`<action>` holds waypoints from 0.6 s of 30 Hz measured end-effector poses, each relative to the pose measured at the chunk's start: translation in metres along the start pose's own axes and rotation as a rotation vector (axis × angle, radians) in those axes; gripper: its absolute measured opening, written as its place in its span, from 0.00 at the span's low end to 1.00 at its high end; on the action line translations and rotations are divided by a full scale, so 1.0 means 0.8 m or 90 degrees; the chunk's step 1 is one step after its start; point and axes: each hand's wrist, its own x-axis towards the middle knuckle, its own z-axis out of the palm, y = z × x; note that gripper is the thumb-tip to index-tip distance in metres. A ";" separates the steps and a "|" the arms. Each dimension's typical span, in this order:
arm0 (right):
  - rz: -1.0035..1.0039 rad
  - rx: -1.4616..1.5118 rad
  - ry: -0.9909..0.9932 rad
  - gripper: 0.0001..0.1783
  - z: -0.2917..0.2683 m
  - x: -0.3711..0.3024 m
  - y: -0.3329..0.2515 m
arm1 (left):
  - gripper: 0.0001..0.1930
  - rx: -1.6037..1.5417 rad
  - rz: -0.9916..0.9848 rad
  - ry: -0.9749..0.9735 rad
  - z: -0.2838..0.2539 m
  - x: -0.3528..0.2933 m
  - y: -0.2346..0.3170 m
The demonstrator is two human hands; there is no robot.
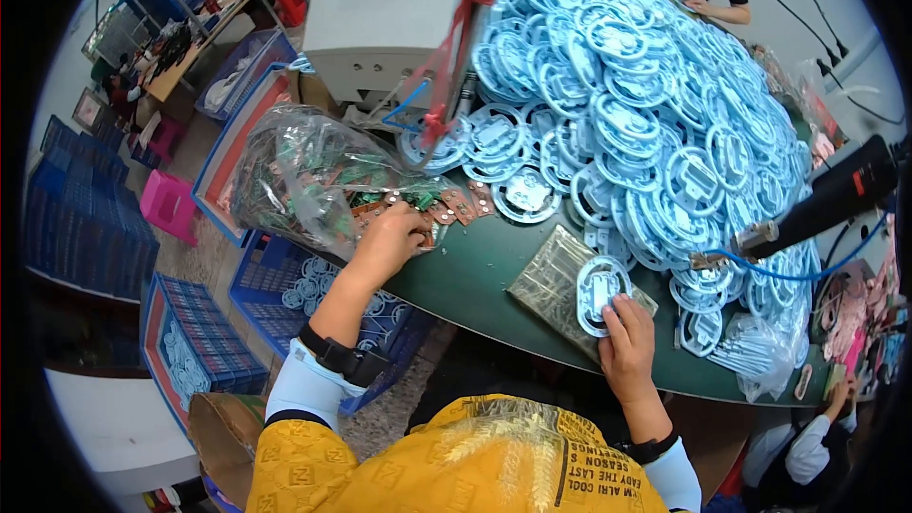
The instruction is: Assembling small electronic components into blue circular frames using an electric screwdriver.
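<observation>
My left hand point(388, 239) reaches to the mouth of a clear plastic bag point(290, 166). Its fingers are curled down among small brown and green circuit boards point(459, 206), and what they pinch, if anything, is hidden. My right hand point(628, 347) grips the lower right edge of a light-blue oval plastic part point(601, 296), thumb and fingers at its rim. That part lies over a flat rectangular block point(548, 281) wrapped in shiny, creased tape. A large heap of similar light-blue parts point(622, 104) rises just beyond both hands.
The green tabletop point(437, 271) holds a grey-white machine point(385, 33) at the back left. On the right, a black cylindrical tool point(826, 199) with a blue hose juts in. Blue crates point(261, 275) stand low at left, near a pink stool point(169, 204). Other people sit beyond the heap and at right.
</observation>
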 end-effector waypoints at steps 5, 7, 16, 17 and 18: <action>-0.001 0.038 0.010 0.25 -0.003 -0.004 0.003 | 0.02 -0.083 -0.012 0.112 -0.008 -0.006 0.021; 0.014 0.023 0.010 0.25 -0.004 -0.006 0.001 | 0.03 -0.082 -0.023 0.081 -0.006 -0.005 0.032; 0.024 0.008 0.017 0.25 -0.016 -0.017 0.005 | 0.08 -0.004 -0.057 0.065 0.010 -0.003 0.012; 0.020 -0.002 0.019 0.24 -0.016 -0.019 0.006 | 0.08 -0.004 -0.055 0.063 0.010 -0.003 0.011; 0.023 -0.002 0.020 0.24 -0.016 -0.019 0.006 | 0.08 0.005 -0.041 0.062 0.008 -0.002 0.009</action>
